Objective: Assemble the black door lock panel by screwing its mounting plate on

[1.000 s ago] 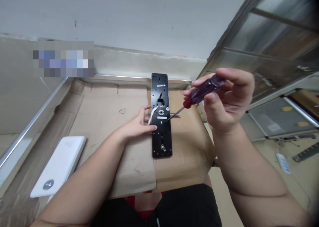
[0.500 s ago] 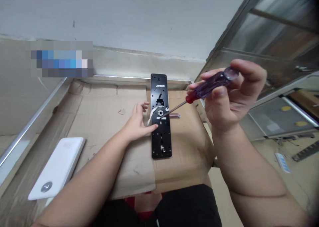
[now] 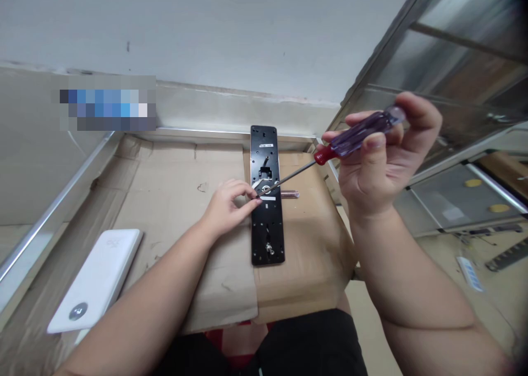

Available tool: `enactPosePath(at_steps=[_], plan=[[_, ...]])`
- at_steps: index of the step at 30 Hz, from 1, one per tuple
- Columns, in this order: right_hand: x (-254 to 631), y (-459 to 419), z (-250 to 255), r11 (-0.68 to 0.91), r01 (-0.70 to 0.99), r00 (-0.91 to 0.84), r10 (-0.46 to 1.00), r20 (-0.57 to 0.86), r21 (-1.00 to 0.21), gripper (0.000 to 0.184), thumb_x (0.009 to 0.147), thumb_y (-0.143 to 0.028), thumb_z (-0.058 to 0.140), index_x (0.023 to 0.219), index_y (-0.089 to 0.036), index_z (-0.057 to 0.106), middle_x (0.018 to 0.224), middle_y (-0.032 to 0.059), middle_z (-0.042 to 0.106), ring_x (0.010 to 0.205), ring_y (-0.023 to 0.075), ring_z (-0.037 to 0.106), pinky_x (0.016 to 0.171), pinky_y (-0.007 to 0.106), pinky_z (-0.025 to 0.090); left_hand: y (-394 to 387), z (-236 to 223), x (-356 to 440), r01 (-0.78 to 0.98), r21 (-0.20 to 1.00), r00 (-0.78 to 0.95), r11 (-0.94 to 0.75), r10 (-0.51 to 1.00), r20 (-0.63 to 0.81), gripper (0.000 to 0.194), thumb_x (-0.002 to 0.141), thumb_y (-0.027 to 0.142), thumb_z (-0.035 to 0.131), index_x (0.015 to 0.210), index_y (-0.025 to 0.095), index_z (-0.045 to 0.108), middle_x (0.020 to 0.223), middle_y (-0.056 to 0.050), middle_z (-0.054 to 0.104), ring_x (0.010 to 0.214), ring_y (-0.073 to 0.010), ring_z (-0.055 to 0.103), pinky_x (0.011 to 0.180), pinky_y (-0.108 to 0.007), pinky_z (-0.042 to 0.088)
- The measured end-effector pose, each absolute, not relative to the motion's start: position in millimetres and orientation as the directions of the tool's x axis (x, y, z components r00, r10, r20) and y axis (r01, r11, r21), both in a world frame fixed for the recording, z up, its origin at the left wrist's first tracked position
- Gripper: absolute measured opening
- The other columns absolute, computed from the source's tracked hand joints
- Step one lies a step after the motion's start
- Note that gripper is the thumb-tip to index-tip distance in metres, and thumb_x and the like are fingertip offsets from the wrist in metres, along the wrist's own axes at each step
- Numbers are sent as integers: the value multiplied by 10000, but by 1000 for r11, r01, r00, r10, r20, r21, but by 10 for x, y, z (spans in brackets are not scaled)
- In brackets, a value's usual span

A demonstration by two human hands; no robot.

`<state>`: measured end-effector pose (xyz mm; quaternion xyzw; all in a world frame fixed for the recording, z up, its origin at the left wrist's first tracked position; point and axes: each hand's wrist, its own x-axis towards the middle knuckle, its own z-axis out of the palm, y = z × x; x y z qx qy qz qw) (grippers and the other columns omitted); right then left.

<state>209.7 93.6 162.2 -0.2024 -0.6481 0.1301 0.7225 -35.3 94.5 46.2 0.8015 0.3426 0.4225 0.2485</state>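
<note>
My right hand (image 3: 381, 167) grips a screwdriver (image 3: 365, 134) by its clear purple handle with a red collar, its shaft slanting down to the left. My left hand (image 3: 229, 208) is closed, thumb and forefinger pinched together right at the screwdriver's tip; whatever lies between them is too small to make out. Beneath the fingers lies a long black door lock panel (image 3: 267, 227), back side up, with screw holes, a square spindle and white labels. A white cable (image 3: 258, 183) runs across it, partly hidden by the left hand. A copper-coloured lever handle (image 3: 290, 194) sticks out on the right.
Brown cardboard (image 3: 173, 178) covers the work surface, framed by a metal rail (image 3: 53, 205). A white power bank (image 3: 97, 277) lies at the left. To the right stand a glass-panelled partition (image 3: 449, 62) and, on the floor, a power strip (image 3: 469, 273).
My left hand's spread fingers have closed into a pinch at the screwdriver's tip. The screwdriver and right hand have shifted slightly; the lock panel stays put.
</note>
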Motion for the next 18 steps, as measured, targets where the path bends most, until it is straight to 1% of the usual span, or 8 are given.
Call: enactPosePath(at_steps=[4, 7, 11, 13, 16, 18], plan=[[2092, 927, 1622, 874, 78, 130, 468, 874, -480, 368, 914, -375, 677, 1251, -361, 531, 1044, -5, 705, 735, 156, 731, 700, 361, 680, 937, 474, -360, 336, 688, 406, -643, 758, 510, 112, 888, 299, 690, 828, 205, 678, 883, -27, 732, 855, -197, 651, 855, -381, 461], [2092, 919, 1625, 873, 82, 131, 468, 874, -480, 372, 907, -382, 680, 1248, -365, 532, 1046, -22, 704, 745, 155, 734, 711, 377, 682, 932, 480, -361, 333, 696, 397, -636, 764, 509, 113, 892, 298, 682, 829, 205, 684, 874, -26, 735, 838, -195, 656, 845, -377, 467], [2117, 937, 1613, 865, 97, 120, 482, 868, -493, 365, 918, -367, 656, 1258, -367, 523, 1052, -11, 692, 761, 175, 737, 654, 384, 680, 930, 472, -365, 326, 694, 389, -642, 760, 521, 100, 888, 298, 692, 841, 211, 704, 878, -25, 744, 832, -192, 670, 846, -376, 464], [2135, 953, 1605, 856, 115, 124, 492, 862, -505, 364, 922, -390, 650, 1259, -382, 510, 1061, -2, 681, 823, 195, 737, 658, 396, 681, 931, 469, -369, 337, 678, 383, -653, 753, 535, 98, 888, 298, 695, 841, 213, 707, 868, -23, 746, 822, -191, 673, 840, -377, 455], [2149, 957, 1603, 839, 129, 131, 515, 847, -529, 364, 919, -425, 655, 1248, -402, 502, 1094, 9, 672, 978, 224, 722, 742, 422, 686, 929, 468, -372, 352, 647, 382, -676, 735, 560, 91, 883, 292, 703, 837, 213, 703, 858, -18, 748, 815, -189, 673, 829, -374, 441], [2141, 939, 1607, 827, 111, 111, 541, 834, -551, 399, 910, -435, 671, 1262, -404, 486, 1111, 12, 669, 1049, 235, 711, 792, 430, 685, 928, 466, -371, 358, 631, 384, -688, 724, 573, 84, 881, 286, 705, 837, 214, 701, 853, -14, 748, 808, -186, 670, 824, -374, 435]])
